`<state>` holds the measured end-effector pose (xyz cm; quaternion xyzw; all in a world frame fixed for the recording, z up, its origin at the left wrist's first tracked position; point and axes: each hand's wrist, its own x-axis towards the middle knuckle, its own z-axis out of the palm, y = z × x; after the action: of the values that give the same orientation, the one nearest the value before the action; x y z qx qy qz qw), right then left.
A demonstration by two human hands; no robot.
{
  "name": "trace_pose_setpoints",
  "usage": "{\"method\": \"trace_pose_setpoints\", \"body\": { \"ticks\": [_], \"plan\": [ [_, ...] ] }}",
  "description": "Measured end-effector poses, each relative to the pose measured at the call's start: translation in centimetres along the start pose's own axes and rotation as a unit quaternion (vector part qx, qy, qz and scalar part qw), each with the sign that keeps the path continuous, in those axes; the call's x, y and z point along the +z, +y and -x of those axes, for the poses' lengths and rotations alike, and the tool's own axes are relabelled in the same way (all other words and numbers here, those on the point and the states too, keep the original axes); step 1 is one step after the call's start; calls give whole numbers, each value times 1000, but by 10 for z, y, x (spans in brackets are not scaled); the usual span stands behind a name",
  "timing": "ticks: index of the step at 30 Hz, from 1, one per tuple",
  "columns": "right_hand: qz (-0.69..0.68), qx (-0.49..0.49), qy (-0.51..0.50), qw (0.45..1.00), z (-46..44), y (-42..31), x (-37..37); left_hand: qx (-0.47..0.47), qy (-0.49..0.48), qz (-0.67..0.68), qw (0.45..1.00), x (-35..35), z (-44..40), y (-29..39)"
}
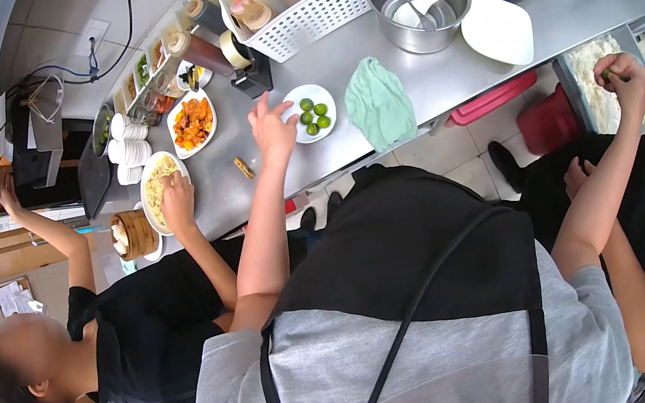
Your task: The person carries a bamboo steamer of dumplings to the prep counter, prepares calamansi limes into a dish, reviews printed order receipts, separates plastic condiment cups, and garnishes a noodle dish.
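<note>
Brightly green: 5 round limes [307, 118]

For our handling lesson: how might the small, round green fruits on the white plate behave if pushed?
The small, round green fruits would probably roll, given their rounded shape. Sitting close together on the round white plate, they may knock into each other.

We see counter [439, 81] in smooth metal, dull sheen; bowl [432, 40] in shinier metal. Basket [318, 28]: perforated plastic. Lime plate [324, 96]: smooth, glossy. Limes [306, 105]: faintly glossy skins. Towel [379, 105]: matt, rumpled cloth. Steamer [142, 233]: wood. Our apron [400, 248]: matt cloth; shirt [412, 367]: heathered cloth. Bin [549, 129]: plastic.
</note>
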<state>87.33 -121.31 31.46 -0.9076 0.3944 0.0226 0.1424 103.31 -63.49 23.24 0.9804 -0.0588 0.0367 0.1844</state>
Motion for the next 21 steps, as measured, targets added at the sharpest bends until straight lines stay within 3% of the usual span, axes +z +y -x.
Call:
{"method": "trace_pose_setpoints", "body": {
  "ticks": [12, 15, 17, 19, 20, 21],
  "plan": [
    [3, 9, -8, 1000, 20, 27, 13, 41, -18, -83, 996, 22, -13, 16],
    [162, -134, 56, 976, 33, 24, 3, 30, -26, -39, 998, 12, -9, 6],
    [-36, -138, -9, 990, 20, 14, -10, 13, -32, -9, 999, 1, -3, 8],
    [-234, -135, -75, 960, 3, 0, -21, 9, -94, -82, 992, -9, 4, 12],
    [-329, -131, -107, 929, -4, -6, -24, 18, -79, -86, 993, -6, 6, 10],
    [-362, -154, -45, 918, 3, -18, -14, 18, -80, -87, 993, -1, 7, 9]
  ]
}}
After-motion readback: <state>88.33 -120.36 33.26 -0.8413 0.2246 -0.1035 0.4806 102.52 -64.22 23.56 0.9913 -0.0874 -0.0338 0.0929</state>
